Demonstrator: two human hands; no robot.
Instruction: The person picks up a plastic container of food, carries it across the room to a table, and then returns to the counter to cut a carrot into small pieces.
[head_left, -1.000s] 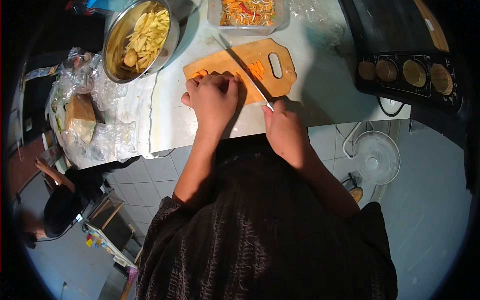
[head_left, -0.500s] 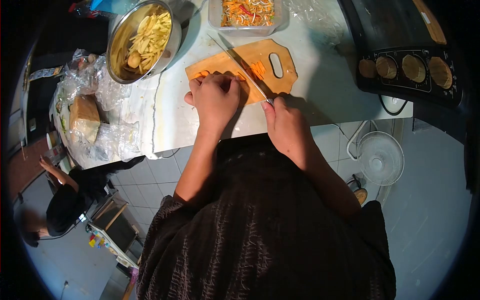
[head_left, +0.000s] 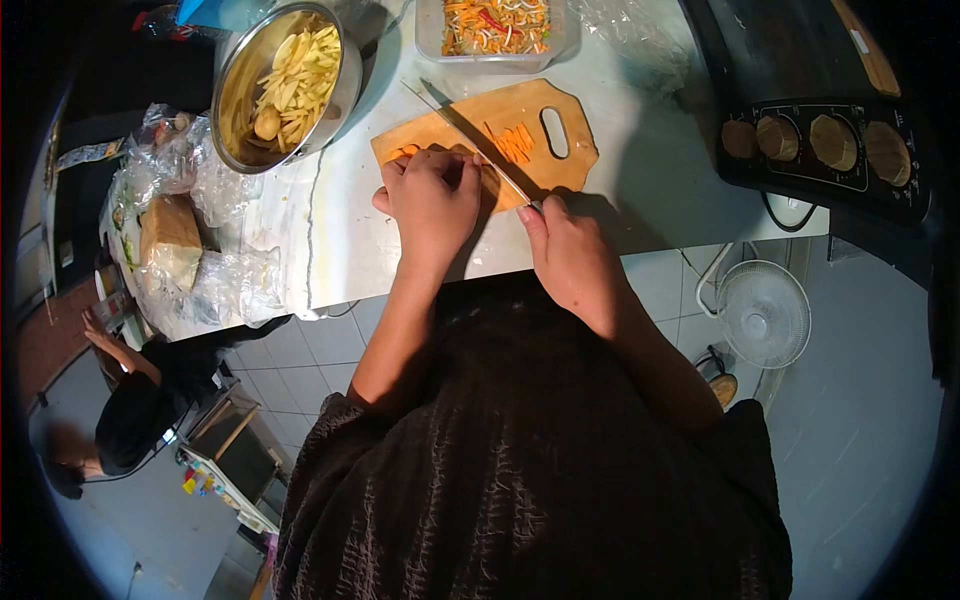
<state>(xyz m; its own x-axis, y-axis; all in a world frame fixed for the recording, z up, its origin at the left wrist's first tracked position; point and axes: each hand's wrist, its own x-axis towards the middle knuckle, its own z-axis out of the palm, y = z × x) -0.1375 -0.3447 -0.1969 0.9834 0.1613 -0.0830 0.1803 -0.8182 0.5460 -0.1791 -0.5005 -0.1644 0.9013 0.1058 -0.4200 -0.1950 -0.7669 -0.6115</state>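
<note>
My left hand (head_left: 432, 205) is curled over orange carrot (head_left: 404, 151) at the left side of a wooden cutting board (head_left: 522, 98). Its fingertips press down there, and most of the held piece is hidden beneath them. In my right hand (head_left: 573, 252) is the handle of a knife (head_left: 508, 181). The blade slants up and left across the board, close beside my left fingertips, and its tip passes beyond the board's far edge. Thin carrot sticks (head_left: 516, 144) lie to the right of the blade, near the board's handle hole.
A metal bowl of cut potato sticks (head_left: 232, 120) stands back left. Behind the board is a plastic container (head_left: 497, 63) of shredded vegetables. Plastic bags (head_left: 225, 285) and a brown block (head_left: 170, 240) lie left. A black stove (head_left: 815, 140) is right; another person (head_left: 130, 420) is far left.
The knife has shifted slightly left, nearer my left fingertips, with my right hand following. My left hand stays in nearly the same place on the carrot.
</note>
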